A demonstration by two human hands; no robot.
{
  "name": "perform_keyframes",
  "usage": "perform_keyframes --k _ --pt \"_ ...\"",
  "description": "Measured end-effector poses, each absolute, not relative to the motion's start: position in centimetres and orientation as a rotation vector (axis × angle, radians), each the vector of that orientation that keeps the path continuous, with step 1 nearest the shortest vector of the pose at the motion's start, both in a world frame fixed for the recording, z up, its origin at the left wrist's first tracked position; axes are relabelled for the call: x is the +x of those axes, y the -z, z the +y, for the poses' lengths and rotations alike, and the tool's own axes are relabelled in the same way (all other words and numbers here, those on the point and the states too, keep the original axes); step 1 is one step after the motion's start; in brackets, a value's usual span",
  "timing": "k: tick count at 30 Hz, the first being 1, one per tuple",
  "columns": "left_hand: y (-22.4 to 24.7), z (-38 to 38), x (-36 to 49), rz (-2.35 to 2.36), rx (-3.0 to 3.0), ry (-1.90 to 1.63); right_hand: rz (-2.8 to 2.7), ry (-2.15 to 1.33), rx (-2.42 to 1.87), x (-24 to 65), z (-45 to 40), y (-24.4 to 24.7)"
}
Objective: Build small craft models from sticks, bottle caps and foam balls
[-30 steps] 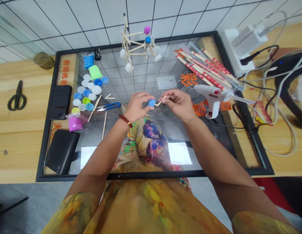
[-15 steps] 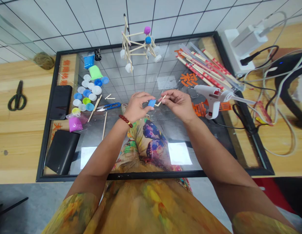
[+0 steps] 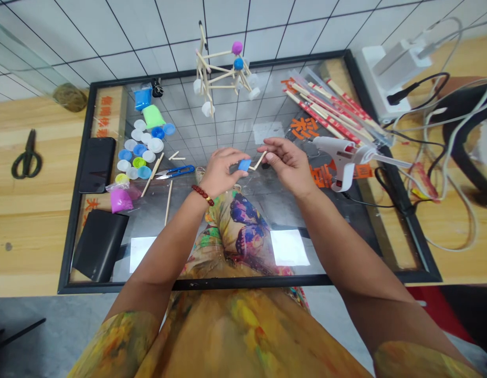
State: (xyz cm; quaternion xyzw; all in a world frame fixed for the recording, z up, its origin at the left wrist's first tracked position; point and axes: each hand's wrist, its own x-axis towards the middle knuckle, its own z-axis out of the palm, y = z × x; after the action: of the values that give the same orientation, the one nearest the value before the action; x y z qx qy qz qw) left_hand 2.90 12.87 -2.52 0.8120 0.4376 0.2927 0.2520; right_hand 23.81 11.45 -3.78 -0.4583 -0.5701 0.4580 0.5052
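Observation:
My left hand [image 3: 220,170] is closed in a pinch on a small blue piece [image 3: 244,165] that looks like a bottle cap seen side-on. A bent pair of thin wooden sticks [image 3: 260,160] extends from the blue piece towards my right hand [image 3: 287,164]. The right thumb and forefinger are apart, with the thumb tip right by the upper end of the stick. Beyond my hands stands a stick frame [image 3: 222,79] with white caps low down and a pink ball [image 3: 237,48] and a blue ball [image 3: 238,64] on it.
Several bottle caps [image 3: 149,156], blue thread snips [image 3: 176,171], loose sticks [image 3: 152,174] and clay packets [image 3: 121,198] lie left. A phone [image 3: 97,165] and black wallet [image 3: 102,244] are farther left. Right are a glue gun [image 3: 343,157], wrapped chopsticks [image 3: 330,107] and a power strip [image 3: 385,84].
My right thumb and forefinger have parted from their pinch on the stick, and the hand has shifted slightly back. My left hand still holds the blue piece in the same place.

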Motion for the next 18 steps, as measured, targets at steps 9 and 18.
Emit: perform_keyframes --k 9,18 --pt "2.68 12.83 2.81 1.199 2.209 -0.789 -1.376 -1.098 -1.123 23.93 11.49 3.83" --pt "2.30 12.67 2.91 1.203 2.239 -0.781 -1.390 -1.086 -1.147 23.81 11.38 3.62"
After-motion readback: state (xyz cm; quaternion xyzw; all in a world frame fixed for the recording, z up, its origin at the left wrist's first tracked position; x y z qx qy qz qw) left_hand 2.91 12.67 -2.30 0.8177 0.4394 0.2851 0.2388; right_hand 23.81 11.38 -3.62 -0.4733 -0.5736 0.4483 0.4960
